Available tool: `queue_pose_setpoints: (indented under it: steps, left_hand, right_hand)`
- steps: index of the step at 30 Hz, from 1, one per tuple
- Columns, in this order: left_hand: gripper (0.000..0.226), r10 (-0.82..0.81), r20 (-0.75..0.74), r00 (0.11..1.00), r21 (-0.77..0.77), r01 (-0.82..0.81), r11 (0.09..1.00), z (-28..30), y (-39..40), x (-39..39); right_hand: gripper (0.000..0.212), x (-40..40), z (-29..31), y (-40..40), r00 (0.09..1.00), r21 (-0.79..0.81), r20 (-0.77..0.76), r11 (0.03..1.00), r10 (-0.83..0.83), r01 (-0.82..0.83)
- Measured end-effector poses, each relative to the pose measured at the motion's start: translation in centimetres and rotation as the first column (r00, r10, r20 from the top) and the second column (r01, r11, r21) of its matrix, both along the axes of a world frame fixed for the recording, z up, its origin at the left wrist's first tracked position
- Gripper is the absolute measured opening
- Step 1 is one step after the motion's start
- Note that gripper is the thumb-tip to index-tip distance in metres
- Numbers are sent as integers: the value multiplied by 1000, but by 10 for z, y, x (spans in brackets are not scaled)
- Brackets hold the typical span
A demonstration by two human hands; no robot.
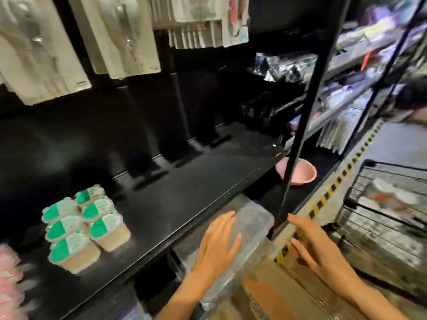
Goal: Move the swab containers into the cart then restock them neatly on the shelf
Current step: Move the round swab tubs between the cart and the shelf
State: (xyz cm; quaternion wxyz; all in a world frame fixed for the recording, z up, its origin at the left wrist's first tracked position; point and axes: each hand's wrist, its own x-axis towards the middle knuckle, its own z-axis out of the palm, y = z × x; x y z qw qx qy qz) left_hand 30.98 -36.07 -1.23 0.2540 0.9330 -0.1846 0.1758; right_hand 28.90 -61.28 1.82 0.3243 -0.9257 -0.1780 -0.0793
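Several swab containers (85, 224) with green-and-white lids stand stacked in two rows at the left of the black shelf (184, 190). My left hand (219, 243) lies flat with spread fingers on a clear plastic-wrapped pack (251, 222) below the shelf's front edge. My right hand (316, 248) hovers with straight fingers just right of that pack, near the striped shelf edge; it holds nothing. The wire cart (388, 204) stands at the right with blurred white items inside.
A black upright post (302, 125) crosses the view right of centre. A pink bowl (300, 173) sits behind it. White packaged goods (124, 35) hang above the shelf. Pink packs (9, 273) lie at the far left. A cardboard box (277, 294) is below my hands.
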Motion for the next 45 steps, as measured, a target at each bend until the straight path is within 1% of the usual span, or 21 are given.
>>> queue_pose_setpoints:
  steps: [2,4,6,8,11,14,17,22,28,33,35,37,40,45]
  left_hand:
    - [43,-77,-25,997,-38,76,996,1,-68,8]
    - [42,-193,9,981,-85,193,978,-1,-141,11]
    - [40,-324,30,945,-141,325,935,-1,-215,10]
    - [41,-413,73,908,-143,420,896,-2,-282,8]
    - [44,-507,70,859,-184,511,840,1,-368,5]
    - [46,-586,61,808,-209,584,784,5,-436,6]
    - [48,-653,21,757,-170,647,744,1,-488,16]
    - [52,-712,-61,699,-144,700,700,-8,-564,51]
    - [52,-740,-119,662,-147,726,672,-27,-655,115]
    - [53,-740,-216,637,-146,728,670,-46,-731,178]
    - [54,-749,-230,622,-163,734,660,-54,-755,198]
    - [50,-762,-232,604,-175,745,644,-67,-779,217]
    - [50,-743,-304,597,-169,733,658,-93,-804,240]
    - [54,-669,-407,621,-160,673,722,-143,-841,270]
  right_hand:
    - [49,-24,3,-71,993,-39,28,992,-118,119]
    - [50,-46,3,-140,964,-76,75,963,-255,260]
    - [49,-65,1,-200,918,-52,105,920,-382,389]
    - [46,-83,-3,-254,865,-16,121,871,-487,492]
    - [49,-104,-8,-323,796,16,118,803,-593,596]
    - [52,-116,-16,-376,746,52,101,752,-658,657]
    - [57,-116,-28,-414,697,62,67,700,-714,712]
    - [57,-96,-45,-468,641,76,33,641,-767,764]
    - [57,-46,-66,-545,602,40,-2,601,-799,798]
    - [58,6,-77,-611,568,37,-96,567,-818,823]
    - [59,23,-83,-632,562,40,-128,562,-817,826]
    - [62,41,-96,-655,540,26,-168,544,-825,839]
    - [64,62,-118,-683,522,18,-247,535,-816,845]
    - [67,86,-168,-725,499,34,-360,524,-788,851]
